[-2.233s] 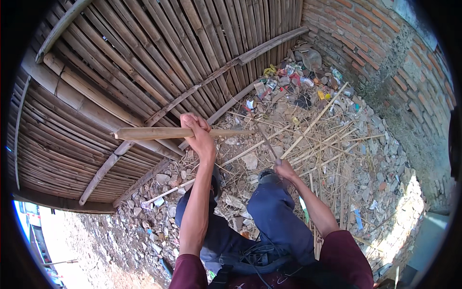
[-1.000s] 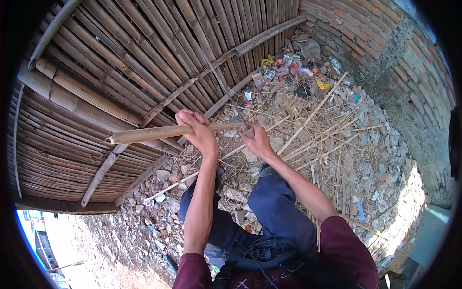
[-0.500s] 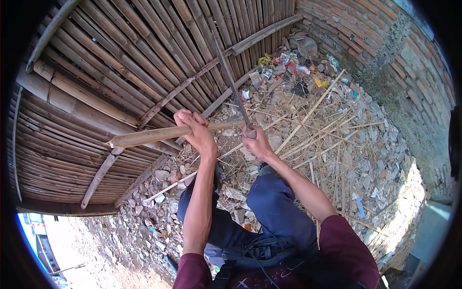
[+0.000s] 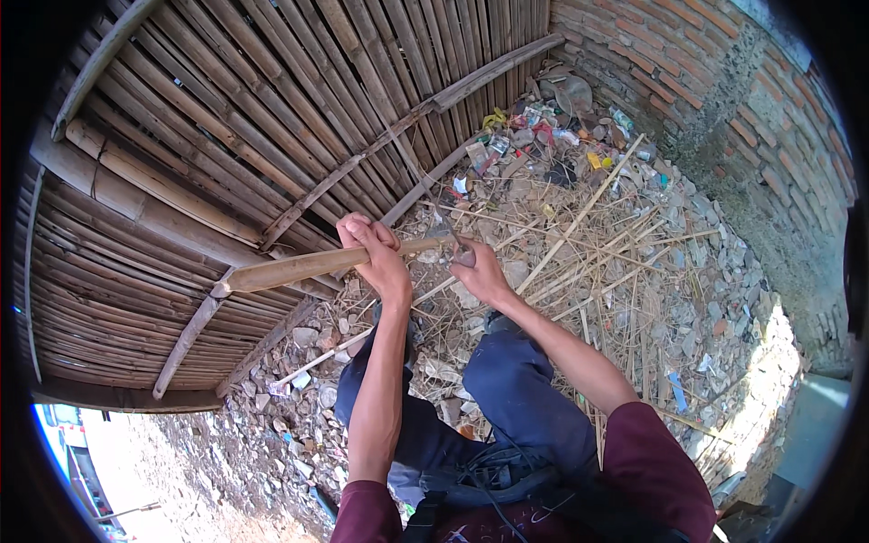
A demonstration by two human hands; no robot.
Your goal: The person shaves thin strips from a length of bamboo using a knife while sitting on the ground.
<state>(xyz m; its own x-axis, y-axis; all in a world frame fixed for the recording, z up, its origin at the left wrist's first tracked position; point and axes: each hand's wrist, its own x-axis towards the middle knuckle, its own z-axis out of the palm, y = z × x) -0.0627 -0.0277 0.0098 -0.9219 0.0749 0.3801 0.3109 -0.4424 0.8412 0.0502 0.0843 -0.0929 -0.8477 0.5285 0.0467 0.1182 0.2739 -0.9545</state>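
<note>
Beyond and to the left of the left fingers, a slatted bamboo wall (image 4: 272, 118) is noted, its base beam (image 4: 409, 201) seen just past the hand; the true gap cannot be judged. Wider room is left to the right of the right fingers, where rubble ground (image 4: 697, 312) strewn with pale strips (image 4: 625, 258) is bounded by a brick wall (image 4: 634, 54), well apart from them. Farther ahead of both sets of fingers, a heap of litter (image 4: 543, 136) is gathered in the corner. Nearer the body than the right fingers, dark trousers (image 4: 511, 380) are seen. The left forearm (image 4: 376, 398) is extended forward, and by the left hand (image 4: 373, 253) a length of bamboo (image 4: 299, 269) is gripped, fingers wrapped fully round it; its thick end is directed left of them, its thin end right. The right forearm (image 4: 579, 344) is slanted inward; by the right hand (image 4: 480, 271) a handle (image 4: 464, 258) is held in curled fingers, its blade (image 4: 447, 224) directed forward and left of them. Contact between blade and bamboo cannot be confirmed.
</note>
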